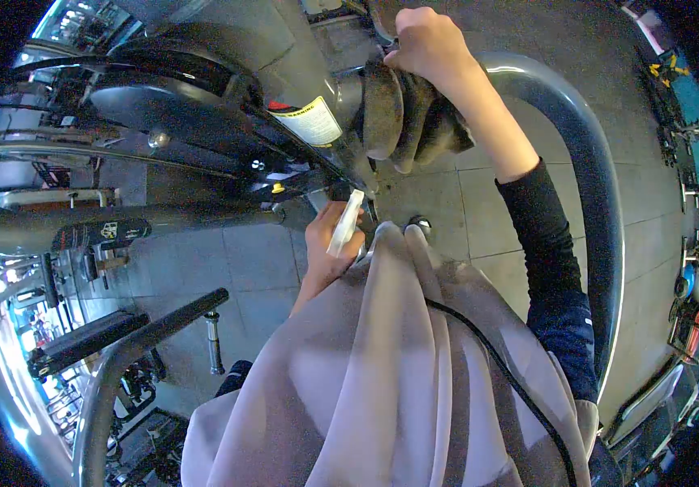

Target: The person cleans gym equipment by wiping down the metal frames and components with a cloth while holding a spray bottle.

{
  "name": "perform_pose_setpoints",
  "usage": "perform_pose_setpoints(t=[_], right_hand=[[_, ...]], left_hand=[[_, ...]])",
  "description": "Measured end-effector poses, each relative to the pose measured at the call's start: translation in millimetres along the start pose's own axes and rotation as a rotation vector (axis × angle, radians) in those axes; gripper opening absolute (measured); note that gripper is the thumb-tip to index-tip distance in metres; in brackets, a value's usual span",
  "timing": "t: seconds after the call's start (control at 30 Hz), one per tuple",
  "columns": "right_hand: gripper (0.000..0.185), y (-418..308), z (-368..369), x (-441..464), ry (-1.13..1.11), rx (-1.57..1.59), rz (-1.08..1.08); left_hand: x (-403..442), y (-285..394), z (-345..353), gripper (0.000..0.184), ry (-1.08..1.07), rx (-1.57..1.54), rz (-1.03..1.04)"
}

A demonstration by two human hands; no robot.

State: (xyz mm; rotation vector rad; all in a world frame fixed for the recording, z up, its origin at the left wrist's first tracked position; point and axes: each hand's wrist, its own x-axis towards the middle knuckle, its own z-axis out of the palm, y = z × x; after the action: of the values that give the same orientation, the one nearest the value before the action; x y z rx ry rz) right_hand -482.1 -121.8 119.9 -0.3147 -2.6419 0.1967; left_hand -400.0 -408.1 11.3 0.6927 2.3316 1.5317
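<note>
My left hand [322, 245] is low in the middle of the view, its fingers wrapped around a narrow, whitish, partly see-through object [346, 225]; its exact kind I cannot make out. Farther forward, my right hand [428, 47] is closed at the upper edge of a dark brown-grey cloth [418, 122]. That cloth hangs in thick folds against the grey frame of a gym machine [284, 49]. The fingertips of the right hand are partly hidden. A warning label [310, 122] is stuck on the machine beside the cloth.
A thick curved grey tube [601, 203] arches around my right side. Another machine arm [163, 227] reaches in from the left, above a bent bar [154, 333]. Dark floor tiles [487, 215] lie below. Light grey fabric [390, 365] with a black cable [499, 357] covers my front.
</note>
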Motion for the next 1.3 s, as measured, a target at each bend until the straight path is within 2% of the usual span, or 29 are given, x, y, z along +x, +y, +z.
perform_pose_setpoints(t=[0.07,0.17,0.23,0.3,0.47,0.53,0.6,0.67,0.7,0.73,0.83,0.93,0.97,1.03,1.07,1.13,1.2,1.23,1.3], right_hand=[[0.027,0.7,1.7,-9.2,-0.018,0.039,-0.006],[0.025,4.2,-3.7,-14.2,-0.086,0.123,-0.047],[0.025,12.0,-5.4,-17.3,-0.138,0.166,-0.078],[0.024,24.0,-7.1,-19.9,-0.123,0.349,-0.196],[0.022,51.4,-9.6,-34.5,-0.055,0.344,-0.272],[0.022,71.0,7.4,-43.6,0.119,0.210,-0.171],[0.023,71.8,17.5,-56.4,0.196,0.271,-0.158],[0.032,62.5,20.7,-64.0,0.432,0.162,-0.140],[0.043,56.9,20.5,-68.7,0.435,0.145,-0.110],[0.043,55.5,23.1,-74.4,0.439,0.142,-0.107],[0.071,58.8,50.6,-94.8,0.767,0.145,-0.075],[0.071,57.8,54.8,-101.1,0.899,0.249,-0.036],[0.071,56.1,51.9,-98.7,0.897,0.249,-0.033],[0.065,50.2,42.0,-90.4,0.781,0.366,-0.162],[0.057,43.9,35.5,-85.0,0.669,0.467,-0.185],[0.046,28.9,31.6,-72.9,0.510,0.355,-0.200],[0.036,18.2,37.8,-66.4,0.399,0.261,-0.125],[0.025,15.1,35.4,-60.9,0.443,0.280,-0.083],[0.023,19.4,34.4,-51.4,0.425,0.388,-0.096]], left_hand=[[0.2,-4.8,1.2,0.029,0.004,-0.004,0.001],[1.4,-12.5,1.0,0.029,0.023,0.051,0.121],[1.0,-9.7,0.8,0.028,0.025,0.017,0.071],[2.8,-3.8,-2.7,0.028,0.013,0.021,0.072],[5.7,-6.5,-5.3,0.029,0.031,-0.041,0.015],[6.7,-2.7,-7.2,0.029,0.039,-0.086,-0.029],[8.7,-1.8,-10.6,0.029,0.019,-0.066,-0.018],[11.2,-2.1,-11.9,0.030,-0.005,-0.045,-0.002],[11.9,-2.9,-12.6,0.030,-0.021,-0.047,0.010],[13.0,-3.8,-13.3,0.031,-0.037,-0.049,0.023],[13.8,-6.8,-15.5,0.032,-0.050,-0.029,0.032],[15.0,1.0,-17.2,0.031,-0.050,-0.035,0.047],[15.1,0.4,-17.2,0.031,-0.053,-0.035,0.045],[16.0,-2.0,-17.2,0.031,-0.076,0.004,0.108],[15.6,-2.8,-16.1,0.031,-0.080,0.004,0.108],[14.8,-3.6,-13.2,0.031,-0.070,-0.021,0.072],[14.8,-2.8,-11.0,0.031,-0.077,-0.023,0.083],[15.7,-2.4,-10.3,0.031,-0.078,-0.026,0.095],[16.7,0.2,-9.3,0.030,-0.082,0.002,0.122]])
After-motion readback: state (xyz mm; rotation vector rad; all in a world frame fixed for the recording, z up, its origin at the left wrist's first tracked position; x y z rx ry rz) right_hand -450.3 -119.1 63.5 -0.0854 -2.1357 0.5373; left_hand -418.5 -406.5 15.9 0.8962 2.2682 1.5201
